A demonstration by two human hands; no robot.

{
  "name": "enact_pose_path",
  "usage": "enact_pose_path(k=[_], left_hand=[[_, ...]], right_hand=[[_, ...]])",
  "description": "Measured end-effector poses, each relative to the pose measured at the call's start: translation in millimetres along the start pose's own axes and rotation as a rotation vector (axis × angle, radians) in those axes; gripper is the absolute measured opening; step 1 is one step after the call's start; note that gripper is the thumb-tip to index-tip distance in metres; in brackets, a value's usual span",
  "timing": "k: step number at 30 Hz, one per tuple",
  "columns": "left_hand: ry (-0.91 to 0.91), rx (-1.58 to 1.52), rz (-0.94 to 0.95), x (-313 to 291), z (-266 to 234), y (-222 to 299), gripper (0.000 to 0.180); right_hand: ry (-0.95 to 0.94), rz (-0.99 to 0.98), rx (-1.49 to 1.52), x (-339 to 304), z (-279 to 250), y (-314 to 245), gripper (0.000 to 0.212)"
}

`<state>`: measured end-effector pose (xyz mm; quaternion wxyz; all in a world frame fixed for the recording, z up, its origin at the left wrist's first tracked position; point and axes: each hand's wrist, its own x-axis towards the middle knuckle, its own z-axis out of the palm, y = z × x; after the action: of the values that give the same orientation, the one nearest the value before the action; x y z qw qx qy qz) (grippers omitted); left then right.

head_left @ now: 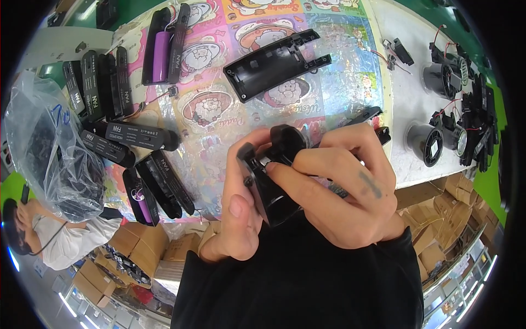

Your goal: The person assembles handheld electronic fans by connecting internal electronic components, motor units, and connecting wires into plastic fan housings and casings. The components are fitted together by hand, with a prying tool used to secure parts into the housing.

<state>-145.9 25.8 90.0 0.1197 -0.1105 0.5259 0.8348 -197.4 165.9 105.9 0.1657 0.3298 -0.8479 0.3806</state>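
My left hand [241, 225] is wrapped round a black plastic fan housing [268, 192], held tilted in front of my chest. Bent over the housing's upper end is my right hand [345, 192], its fingers pinched together inside the opening. A small pale bit shows at those fingertips, too small to name. Beyond both hands an empty black half shell [276, 66] lies on the patterned mat with its hollow side up. Close to my right knuckles lies a dark narrow part [359, 116], partly hidden by the hand.
Several black fan casings [142, 136] lie on the left, one with a purple battery [160, 57]. A clear plastic bag [46, 148] stands at the left edge. On the white table at right are fan motor units [424, 143] with wires. Cardboard boxes [433, 214] sit below; another person [76, 241] works at far left.
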Motion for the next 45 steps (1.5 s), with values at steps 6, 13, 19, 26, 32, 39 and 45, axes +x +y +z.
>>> enact_pose_path(k=[6,13,19,26,32,39,45], left_hand=[[0.016,0.135,0.170,-5,-2,-10,0.068],[0.076,-0.056,0.022,0,6,-18,0.067],[0.025,0.065,0.064,3,12,-12,0.067],[-0.015,-0.146,-0.085,6,9,-19,0.060],[-0.014,-0.515,-0.049,6,-1,-19,0.059],[0.073,-0.448,-0.009,23,-6,-7,0.052],[0.007,-0.425,0.004,22,-7,-11,0.052]], right_hand=[[0.019,0.036,-0.057,2,4,-4,0.036],[0.118,0.057,-0.135,1,5,2,0.037],[0.040,0.050,-0.088,-3,-4,3,0.035],[0.005,0.140,-0.138,3,-7,5,0.038],[0.391,0.399,-0.228,-34,-64,3,0.035],[0.574,1.248,-0.150,-129,-70,11,0.025],[0.560,1.251,-0.164,-99,-75,58,0.042]])
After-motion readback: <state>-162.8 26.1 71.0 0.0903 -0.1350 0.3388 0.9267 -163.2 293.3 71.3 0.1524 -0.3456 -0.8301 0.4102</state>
